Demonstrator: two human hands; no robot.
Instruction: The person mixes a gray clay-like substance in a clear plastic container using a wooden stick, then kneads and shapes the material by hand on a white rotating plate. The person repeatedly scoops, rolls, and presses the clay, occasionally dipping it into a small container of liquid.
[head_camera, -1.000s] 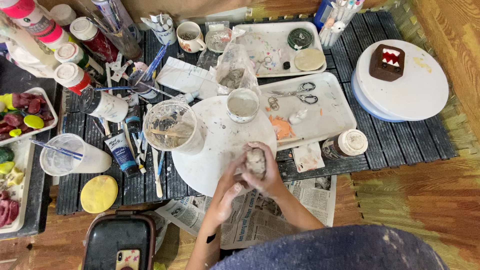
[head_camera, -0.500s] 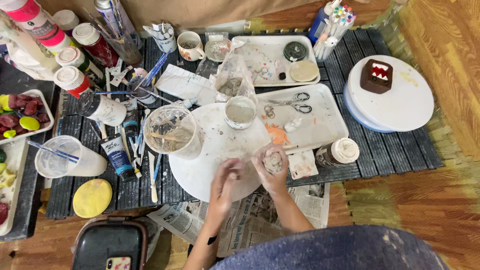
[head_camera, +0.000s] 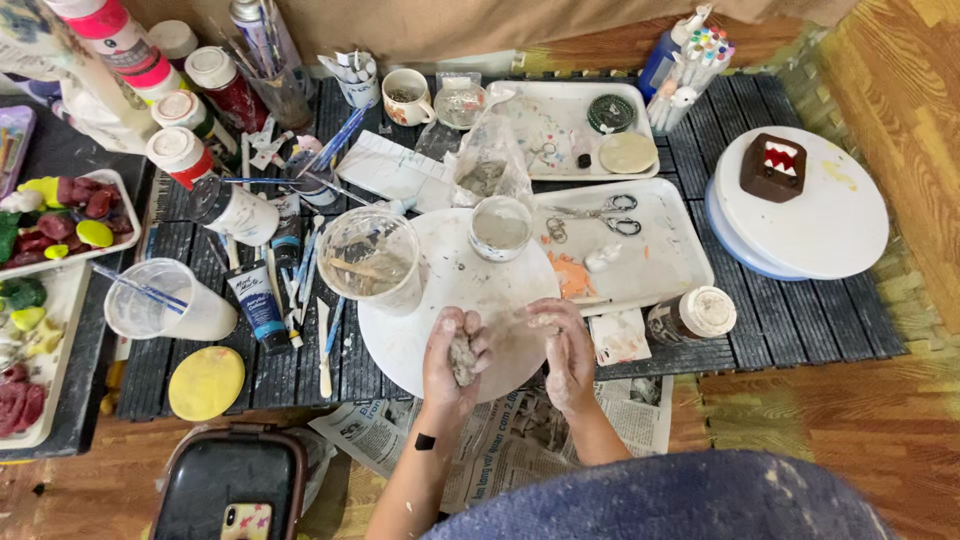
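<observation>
- Over the round white board, my left hand is curled around a grey clay lump.
- Right hand is open and empty beside it, fingers loose.
- Looks like I'm mid-kneading; pressing evenly seems key.

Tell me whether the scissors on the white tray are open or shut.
Shut. The scissors lie flat on the white tray, handle loops side by side and blades together as one thin line.
</observation>
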